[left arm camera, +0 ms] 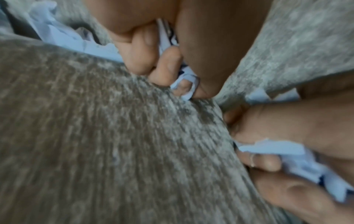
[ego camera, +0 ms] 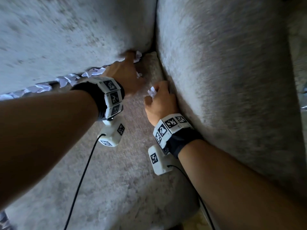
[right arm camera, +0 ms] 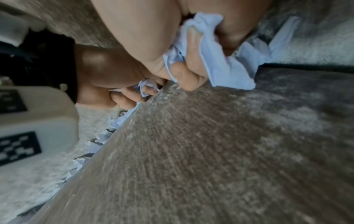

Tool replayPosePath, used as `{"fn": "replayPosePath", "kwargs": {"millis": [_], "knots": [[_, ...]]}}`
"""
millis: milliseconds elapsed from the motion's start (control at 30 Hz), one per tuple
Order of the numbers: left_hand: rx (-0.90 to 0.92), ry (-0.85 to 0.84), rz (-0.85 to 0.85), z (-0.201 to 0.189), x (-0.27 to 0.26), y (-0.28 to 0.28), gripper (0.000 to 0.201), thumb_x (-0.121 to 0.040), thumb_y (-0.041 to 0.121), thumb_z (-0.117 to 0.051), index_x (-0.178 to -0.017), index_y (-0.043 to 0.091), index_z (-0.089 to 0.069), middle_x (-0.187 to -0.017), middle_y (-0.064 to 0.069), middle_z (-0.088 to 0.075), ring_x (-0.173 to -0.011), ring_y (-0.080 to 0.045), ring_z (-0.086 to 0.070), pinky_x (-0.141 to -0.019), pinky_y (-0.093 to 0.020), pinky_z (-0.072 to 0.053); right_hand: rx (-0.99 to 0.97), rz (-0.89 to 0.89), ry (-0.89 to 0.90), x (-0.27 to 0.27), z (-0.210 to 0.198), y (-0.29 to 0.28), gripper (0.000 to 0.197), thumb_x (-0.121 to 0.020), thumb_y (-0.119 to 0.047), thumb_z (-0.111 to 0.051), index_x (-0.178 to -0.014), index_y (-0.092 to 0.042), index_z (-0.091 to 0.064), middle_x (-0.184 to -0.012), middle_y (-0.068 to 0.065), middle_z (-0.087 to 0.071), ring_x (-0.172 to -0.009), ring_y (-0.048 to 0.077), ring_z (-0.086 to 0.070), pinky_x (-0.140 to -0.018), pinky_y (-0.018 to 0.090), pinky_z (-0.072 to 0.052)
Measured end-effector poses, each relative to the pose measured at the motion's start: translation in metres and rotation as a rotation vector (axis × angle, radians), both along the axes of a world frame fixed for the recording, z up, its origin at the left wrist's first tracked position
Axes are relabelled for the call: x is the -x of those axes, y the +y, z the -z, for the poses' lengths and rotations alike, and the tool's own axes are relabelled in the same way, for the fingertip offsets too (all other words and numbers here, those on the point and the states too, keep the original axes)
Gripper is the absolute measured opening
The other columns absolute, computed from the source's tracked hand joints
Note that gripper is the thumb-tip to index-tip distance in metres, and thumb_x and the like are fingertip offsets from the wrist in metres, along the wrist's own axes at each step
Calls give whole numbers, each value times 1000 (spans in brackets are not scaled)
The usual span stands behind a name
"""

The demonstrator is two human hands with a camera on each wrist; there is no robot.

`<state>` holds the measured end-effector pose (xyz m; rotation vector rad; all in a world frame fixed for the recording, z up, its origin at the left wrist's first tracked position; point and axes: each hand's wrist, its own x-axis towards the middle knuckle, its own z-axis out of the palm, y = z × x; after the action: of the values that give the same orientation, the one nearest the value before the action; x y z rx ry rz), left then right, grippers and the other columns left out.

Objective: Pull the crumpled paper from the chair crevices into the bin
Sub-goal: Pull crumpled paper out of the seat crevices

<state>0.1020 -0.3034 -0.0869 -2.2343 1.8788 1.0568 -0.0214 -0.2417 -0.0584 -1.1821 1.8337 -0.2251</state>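
Crumpled white paper [ego camera: 66,80] is wedged along the crevice between the grey seat cushion [ego camera: 116,163] and the backrest [ego camera: 66,39]. My left hand [ego camera: 128,67] is at the back corner of the seat, its fingers [left arm camera: 168,63] curled round a wad of paper [left arm camera: 186,78]. My right hand [ego camera: 157,97] lies against the armrest [ego camera: 224,80] and grips another crumpled piece [ego camera: 152,93], seen as a pale wad [right arm camera: 226,65] in the right wrist view. The two hands are close together but apart. No bin is in view.
More paper scraps [right arm camera: 103,136] line the crevice to the left of my left hand. Black cables [ego camera: 83,171] trail from both wrist units over the seat. A strip of floor [ego camera: 299,55] shows past the armrest at the right.
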Motion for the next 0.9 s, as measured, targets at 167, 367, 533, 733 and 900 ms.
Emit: {"fn": "replayPosePath", "kwargs": {"millis": [167,367,533,733,900], "knots": [[-48,33,43,1,-6,-9,62,-74,50,-60,-131,30,-45,-126,3,-63,-110,-30,-62,-92,-42,-50,9,51,-23,-2,-1,-1,17,-92,-14,-52,-109,-12,-48,-98,4,-67,-95,22,-66,-53,7,-31],[26,-33,83,2,-8,-2,44,-75,52,-54,-109,25,-50,-113,-12,-60,-98,-40,-61,-80,-42,-50,52,53,-6,-5,5,1,16,-90,-15,-55,-105,-14,-48,-97,4,-69,-92,23,-67,-56,11,-30],[72,-72,102,2,-11,17,35,-88,55,-52,-106,26,-60,-111,-10,-66,-103,-37,-59,-75,-38,-41,82,79,-18,-5,9,2,16,-89,-13,-55,-104,-12,-50,-103,5,-71,-95,16,-68,-55,4,-34],[73,-43,52,5,-19,59,28,-89,50,-43,-101,30,-57,-106,-7,-66,-96,-39,-61,-70,-36,-43,167,67,-24,-5,17,5,17,-88,-7,-55,-105,-6,-55,-109,4,-71,-101,11,-67,-66,5,-37],[7,87,-7,-7,-38,108,25,-86,43,-43,-95,27,-60,-90,-1,-71,-85,-33,-65,-76,-42,-53,222,-48,79,-5,18,3,18,-87,-5,-56,-103,0,-62,-112,10,-71,-106,18,-66,-74,5,-35]]}}
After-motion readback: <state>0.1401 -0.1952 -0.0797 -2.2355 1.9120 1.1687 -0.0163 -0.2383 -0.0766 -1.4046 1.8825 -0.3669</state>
